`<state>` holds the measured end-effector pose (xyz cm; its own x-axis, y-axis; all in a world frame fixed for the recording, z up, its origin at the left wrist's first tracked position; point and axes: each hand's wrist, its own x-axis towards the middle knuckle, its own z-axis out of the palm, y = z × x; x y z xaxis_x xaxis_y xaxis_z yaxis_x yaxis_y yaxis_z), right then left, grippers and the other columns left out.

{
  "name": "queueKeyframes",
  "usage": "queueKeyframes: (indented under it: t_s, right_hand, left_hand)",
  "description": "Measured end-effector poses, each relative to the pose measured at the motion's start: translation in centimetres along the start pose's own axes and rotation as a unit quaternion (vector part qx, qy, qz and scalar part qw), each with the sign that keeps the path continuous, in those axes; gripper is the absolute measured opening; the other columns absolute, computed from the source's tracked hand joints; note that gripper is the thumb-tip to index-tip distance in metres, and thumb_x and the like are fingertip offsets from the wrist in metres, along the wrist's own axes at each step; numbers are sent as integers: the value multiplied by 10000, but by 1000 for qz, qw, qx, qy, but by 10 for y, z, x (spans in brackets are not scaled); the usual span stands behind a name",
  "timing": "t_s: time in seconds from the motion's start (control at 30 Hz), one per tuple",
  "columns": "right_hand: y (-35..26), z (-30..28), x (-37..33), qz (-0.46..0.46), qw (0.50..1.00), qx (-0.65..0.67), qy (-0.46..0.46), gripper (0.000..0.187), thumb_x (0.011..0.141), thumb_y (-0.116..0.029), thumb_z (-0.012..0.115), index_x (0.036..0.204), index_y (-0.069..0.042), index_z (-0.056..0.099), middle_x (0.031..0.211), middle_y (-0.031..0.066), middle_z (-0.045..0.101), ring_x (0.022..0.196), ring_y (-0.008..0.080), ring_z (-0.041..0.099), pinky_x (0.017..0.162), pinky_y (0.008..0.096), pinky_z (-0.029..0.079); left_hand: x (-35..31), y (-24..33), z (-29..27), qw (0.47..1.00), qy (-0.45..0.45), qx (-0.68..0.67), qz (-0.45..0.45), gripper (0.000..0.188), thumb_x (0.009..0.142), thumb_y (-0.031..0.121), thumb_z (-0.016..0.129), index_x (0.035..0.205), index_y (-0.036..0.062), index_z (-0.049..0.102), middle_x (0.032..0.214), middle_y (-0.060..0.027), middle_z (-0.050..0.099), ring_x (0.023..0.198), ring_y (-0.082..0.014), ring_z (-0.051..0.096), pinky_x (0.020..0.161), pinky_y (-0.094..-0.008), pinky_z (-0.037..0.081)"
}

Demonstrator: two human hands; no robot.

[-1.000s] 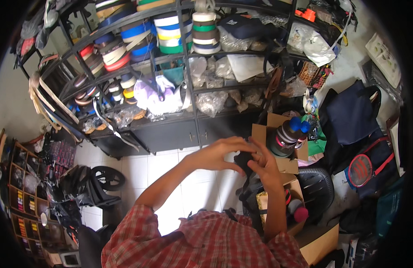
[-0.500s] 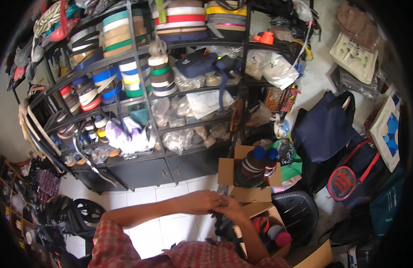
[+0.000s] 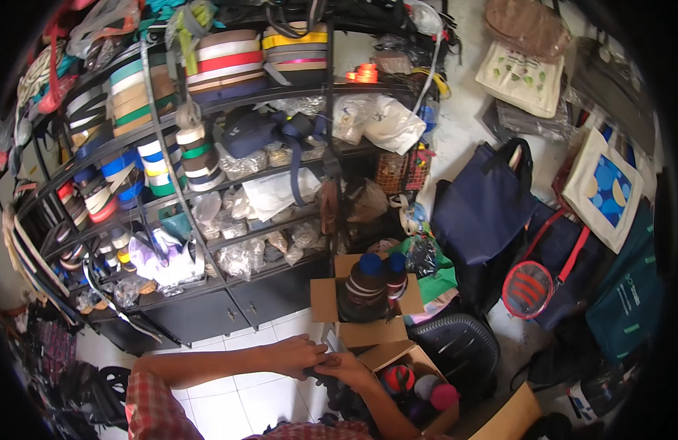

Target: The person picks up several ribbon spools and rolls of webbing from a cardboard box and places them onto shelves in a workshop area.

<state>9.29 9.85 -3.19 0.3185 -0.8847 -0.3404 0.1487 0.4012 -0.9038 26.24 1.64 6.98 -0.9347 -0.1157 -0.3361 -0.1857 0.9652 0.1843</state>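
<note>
1. Black strap-like piece (image 3: pixel 314 374), mostly hidden, shows just below your left hand (image 3: pixel 301 355); its ends cannot be traced.
2. Your right hand (image 3: pixel 344 369) is close beside the left, apparently touching, fingers of both curled. Whether either pinches the piece: cannot tell.
3. Risk: slip. Cause: a loose hold, with the tiled floor (image 3: pixel 265 403) below, could let it fall.
4. Risk: unnoticed twist. Cause: your own fingers cover most of it.
5. Risk: bump. Cause: your right forearm (image 3: pixel 379 407) looks near the lower carton (image 3: pixel 387 355); a sideways swing might jostle its pink round item (image 3: pixel 444 397).
</note>
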Motion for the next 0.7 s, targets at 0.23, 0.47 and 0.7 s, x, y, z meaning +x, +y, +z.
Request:
queueKeyframes:
  t_s: [0.23, 0.47, 0.7]
  right_hand:
    - [25, -23, -36, -131, 984, 98, 73, 487, 874, -91, 666, 1311, 11, 475, 968, 128, 677, 805, 171, 669, 699, 246, 509]
    - [31, -10, -71, -111, 979, 81, 151, 478, 867, -85, 672, 1293, 17, 483, 1014, 152, 649, 819, 202, 668, 718, 277, 538]
    - [45, 3, -113, -190, 966, 119, 128, 764, 850, -64, 666, 1476, -26, 230, 1099, 154, 616, 860, 201, 655, 771, 291, 518]
  left_hand:
    - [36, -4, 1, 975, 92, -180, 95, 492, 799, 298, 726, 1176, 45, 536, 985, -149, 579, 836, -321, 638, 724, -412, 511]
    - [76, 34, -9, 989, -25, -11, 144, 532, 715, 190, 761, 1146, -5, 520, 982, -157, 577, 865, -357, 623, 751, -417, 515]
    - [55, 50, -8, 956, 52, -148, 250, 535, 722, 159, 746, 1167, 16, 487, 1079, -170, 532, 985, -360, 583, 789, -443, 496]
